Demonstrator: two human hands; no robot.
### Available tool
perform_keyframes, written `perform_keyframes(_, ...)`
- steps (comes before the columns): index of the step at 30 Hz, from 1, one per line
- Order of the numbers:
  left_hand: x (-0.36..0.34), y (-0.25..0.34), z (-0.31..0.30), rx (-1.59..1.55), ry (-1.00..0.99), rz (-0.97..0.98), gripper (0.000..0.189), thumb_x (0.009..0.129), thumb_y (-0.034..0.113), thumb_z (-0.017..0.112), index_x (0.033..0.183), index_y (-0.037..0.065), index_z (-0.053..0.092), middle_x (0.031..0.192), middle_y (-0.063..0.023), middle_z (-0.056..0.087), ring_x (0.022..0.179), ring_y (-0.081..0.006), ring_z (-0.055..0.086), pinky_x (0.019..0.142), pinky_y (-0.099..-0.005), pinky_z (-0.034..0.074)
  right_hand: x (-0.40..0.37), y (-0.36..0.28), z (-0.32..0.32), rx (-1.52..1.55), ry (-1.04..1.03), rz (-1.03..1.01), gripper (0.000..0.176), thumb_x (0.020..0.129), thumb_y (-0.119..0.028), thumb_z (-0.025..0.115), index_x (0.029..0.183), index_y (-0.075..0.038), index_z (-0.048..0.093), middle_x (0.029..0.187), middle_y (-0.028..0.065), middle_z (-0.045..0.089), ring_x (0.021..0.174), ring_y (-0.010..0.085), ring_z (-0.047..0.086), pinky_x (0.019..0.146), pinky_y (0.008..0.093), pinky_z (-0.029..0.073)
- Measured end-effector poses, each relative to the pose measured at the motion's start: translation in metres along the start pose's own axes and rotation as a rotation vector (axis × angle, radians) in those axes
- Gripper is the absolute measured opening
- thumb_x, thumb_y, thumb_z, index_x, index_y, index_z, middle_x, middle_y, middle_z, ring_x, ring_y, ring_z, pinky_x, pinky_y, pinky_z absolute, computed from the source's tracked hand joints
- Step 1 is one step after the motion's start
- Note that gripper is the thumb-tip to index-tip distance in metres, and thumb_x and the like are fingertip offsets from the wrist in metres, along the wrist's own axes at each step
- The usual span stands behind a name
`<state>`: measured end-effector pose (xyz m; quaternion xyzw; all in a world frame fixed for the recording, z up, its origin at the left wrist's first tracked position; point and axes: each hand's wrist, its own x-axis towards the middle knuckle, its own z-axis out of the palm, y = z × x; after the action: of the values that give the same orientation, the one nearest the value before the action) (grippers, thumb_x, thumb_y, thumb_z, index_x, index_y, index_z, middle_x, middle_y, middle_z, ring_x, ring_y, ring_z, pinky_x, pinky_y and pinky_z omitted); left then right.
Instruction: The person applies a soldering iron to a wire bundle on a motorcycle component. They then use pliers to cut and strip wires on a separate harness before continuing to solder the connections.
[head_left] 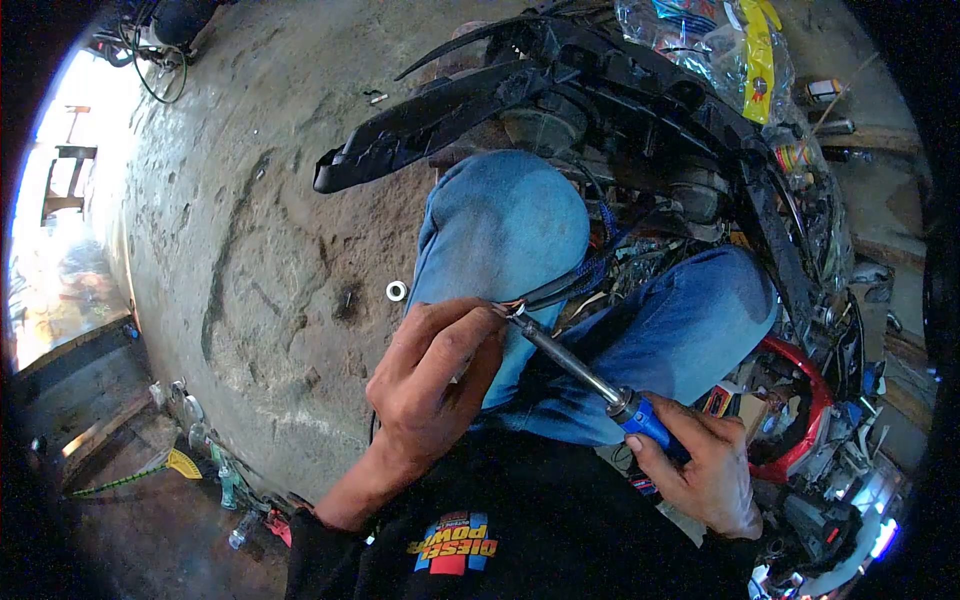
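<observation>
The soldering iron [575,365] slants across the lap, its metal tip touching the end of a thin dark wire [555,290] just over the left knee [500,225]. The right hand [705,475] is wrapped around the blue handle at the low end, fingers closed. The left hand [430,385] comes in from the left, wrist bent, with thumb and fingertips pinching the wire end right beside the tip. A white washer [396,291] lies on the concrete floor [250,200] near that hand.
</observation>
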<state>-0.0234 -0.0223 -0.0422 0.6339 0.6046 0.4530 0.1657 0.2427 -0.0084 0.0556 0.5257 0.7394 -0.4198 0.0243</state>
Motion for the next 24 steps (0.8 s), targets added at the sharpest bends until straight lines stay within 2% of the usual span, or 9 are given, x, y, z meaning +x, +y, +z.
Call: perform_keyframes(24, 0.0000, 0.0008, 0.0001, -0.012, -0.002, -0.009, 0.027, 0.078, -0.013, 0.076, 0.101, 0.000, 0.070, 0.094, -0.0154, 0.075, 0.082, -0.0245, 0.074, 0.072, -0.0321, 0.057, 0.0009, 0.0023, 0.0019, 0.039, 0.015, -0.003, 0.044, 0.092, -0.028, 0.078, 0.125, -0.002, 0.067, 0.095, 0.0190, 0.076, 0.078, 0.0317, 0.077, 0.068, 0.0398, 0.061)
